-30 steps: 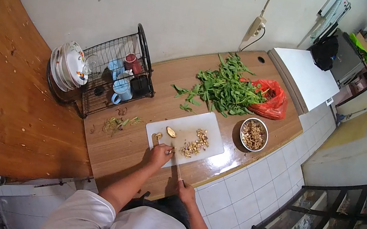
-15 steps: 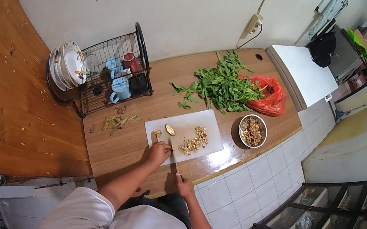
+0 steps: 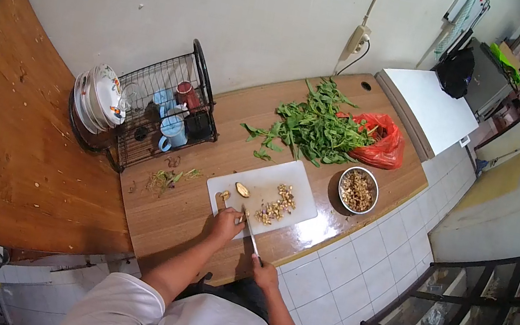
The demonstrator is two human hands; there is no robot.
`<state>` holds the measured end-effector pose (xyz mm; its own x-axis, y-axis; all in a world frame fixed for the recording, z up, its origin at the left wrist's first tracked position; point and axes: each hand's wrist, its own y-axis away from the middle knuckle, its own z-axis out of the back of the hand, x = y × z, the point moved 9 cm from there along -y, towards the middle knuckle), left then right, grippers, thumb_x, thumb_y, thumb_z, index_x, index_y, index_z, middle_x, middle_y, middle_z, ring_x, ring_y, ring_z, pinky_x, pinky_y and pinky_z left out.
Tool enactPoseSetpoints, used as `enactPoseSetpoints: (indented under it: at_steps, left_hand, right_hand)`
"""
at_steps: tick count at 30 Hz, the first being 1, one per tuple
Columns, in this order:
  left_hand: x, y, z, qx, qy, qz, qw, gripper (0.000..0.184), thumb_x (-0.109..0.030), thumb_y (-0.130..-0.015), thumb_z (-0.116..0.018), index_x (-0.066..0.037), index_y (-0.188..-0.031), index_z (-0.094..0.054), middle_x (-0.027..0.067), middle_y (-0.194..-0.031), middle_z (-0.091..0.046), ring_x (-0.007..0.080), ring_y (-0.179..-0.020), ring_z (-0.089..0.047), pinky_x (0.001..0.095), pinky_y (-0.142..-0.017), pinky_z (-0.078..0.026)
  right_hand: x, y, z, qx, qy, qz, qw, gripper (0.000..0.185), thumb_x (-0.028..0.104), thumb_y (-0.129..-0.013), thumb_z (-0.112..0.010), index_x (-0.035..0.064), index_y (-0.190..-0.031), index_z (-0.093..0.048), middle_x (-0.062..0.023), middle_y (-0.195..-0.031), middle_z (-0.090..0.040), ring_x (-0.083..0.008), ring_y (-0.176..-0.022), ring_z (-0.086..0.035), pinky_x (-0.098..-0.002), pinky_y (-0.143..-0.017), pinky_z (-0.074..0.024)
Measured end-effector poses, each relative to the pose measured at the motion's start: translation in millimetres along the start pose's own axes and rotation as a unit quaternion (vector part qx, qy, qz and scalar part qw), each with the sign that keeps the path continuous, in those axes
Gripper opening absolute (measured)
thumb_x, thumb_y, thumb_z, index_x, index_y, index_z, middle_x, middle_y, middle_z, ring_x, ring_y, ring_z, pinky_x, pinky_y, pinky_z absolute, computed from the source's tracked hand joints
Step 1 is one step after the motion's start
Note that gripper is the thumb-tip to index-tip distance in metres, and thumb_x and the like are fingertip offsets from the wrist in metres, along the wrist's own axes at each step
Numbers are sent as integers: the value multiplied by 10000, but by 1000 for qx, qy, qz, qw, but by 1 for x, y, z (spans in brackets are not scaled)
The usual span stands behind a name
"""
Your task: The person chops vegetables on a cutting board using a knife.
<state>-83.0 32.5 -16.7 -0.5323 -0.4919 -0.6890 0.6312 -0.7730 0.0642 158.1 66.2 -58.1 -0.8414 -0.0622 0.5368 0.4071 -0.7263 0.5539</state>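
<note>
My right hand (image 3: 265,274) is wrapped round the handle of a knife (image 3: 250,234), whose blade points away from me over the white cutting board (image 3: 294,223). At the board's near left part, my left hand (image 3: 228,222) has its fingers pressed together beside the blade tip; what they pinch is too small to name. Just beyond that hand lie a cut yellowish piece (image 3: 242,189) and a smaller one (image 3: 225,195). Chopped bits (image 3: 277,205) form a loose heap right of the blade.
Leafy greens (image 3: 321,128) and a red plastic bag (image 3: 385,143) lie at the back right, near a bowl of chopped food (image 3: 358,190). Left are scraps (image 3: 166,179) and a black dish rack (image 3: 202,76) with cups and plates (image 3: 101,96). The wooden table (image 3: 152,220) ends near my body.
The view has shifted slightly. The knife has tilted a little in my right hand, while my left hand stays at nearly the same place on the board.
</note>
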Motion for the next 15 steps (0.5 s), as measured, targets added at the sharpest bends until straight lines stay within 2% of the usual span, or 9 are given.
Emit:
enactPoseSetpoints:
  at_steps: [2,5,9,12,15]
  left_hand:
    - [-10,3,13,7,31,40,999,341,-186,-744,-804,-53,-1056,-775,135,-968,-707,309,-906,-691,401,-822,-558]
    - [8,1,-1,-9,57,25,998,312,-176,-742,-803,-50,-1027,-782,134,-938,-713,304,-882,-695,397,-806,-561]
    - [-4,2,10,-18,48,31,998,296,-160,-738,-806,-47,-1011,-786,145,-941,-717,308,-872,-697,397,-803,-559]
    - [-6,3,13,-12,28,19,999,284,-152,-732,-814,-40,-992,-787,148,-941,-721,303,-863,-701,392,-805,-561]
    - [-9,6,15,-10,26,26,999,271,-144,-729,-816,-27,-971,-784,152,-937,-721,308,-851,-706,396,-798,-565]
  right_hand:
    - [-13,3,-7,28,-49,23,998,710,682,-956,-477,26,-955,-748,-201,-835,-720,-369,-892,-701,-442,-840,-516]
    - [-27,15,-7,46,-94,19,994,700,672,-964,-480,29,-887,-745,-156,-750,-698,-332,-802,-688,-429,-775,-513]
    - [-22,26,4,78,-63,-14,995,685,660,-971,-478,36,-891,-749,-175,-788,-714,-348,-835,-699,-432,-796,-519]
    - [-16,22,1,85,-55,9,995,684,653,-972,-483,26,-900,-745,-187,-814,-724,-367,-855,-703,-434,-805,-525]
    - [-9,12,0,46,-39,43,997,683,652,-969,-482,21,-972,-743,-195,-846,-729,-380,-877,-701,-443,-833,-523]
